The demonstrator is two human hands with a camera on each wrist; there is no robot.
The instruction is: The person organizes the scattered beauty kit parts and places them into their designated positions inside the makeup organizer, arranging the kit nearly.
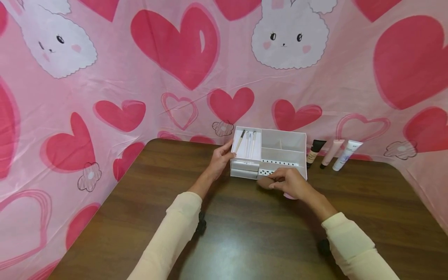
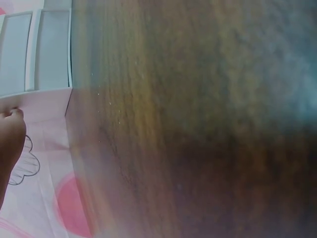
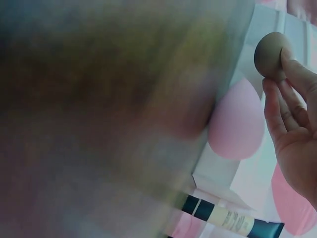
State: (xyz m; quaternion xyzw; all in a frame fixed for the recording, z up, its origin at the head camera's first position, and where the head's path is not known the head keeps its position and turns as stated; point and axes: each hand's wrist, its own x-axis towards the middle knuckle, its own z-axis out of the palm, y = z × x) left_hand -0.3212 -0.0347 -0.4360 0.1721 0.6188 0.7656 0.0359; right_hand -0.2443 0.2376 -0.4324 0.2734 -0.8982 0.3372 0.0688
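A white desktop organizer with compartments and small drawers stands at the back of the table. My left hand rests against its left side; in the left wrist view only part of that hand shows. Between thumb and fingertips, my right hand pinches a brown makeup sponge in front of the organizer. A pink teardrop makeup sponge is beside the organizer's front, mostly hidden by the right hand in the head view. Several slim makeup brushes lie in the organizer's top left section.
To the right of the organizer stand three tubes: a beige one with a black cap, a pink one and a white one. A pink cloth with hearts and rabbits hangs behind the brown wooden table.
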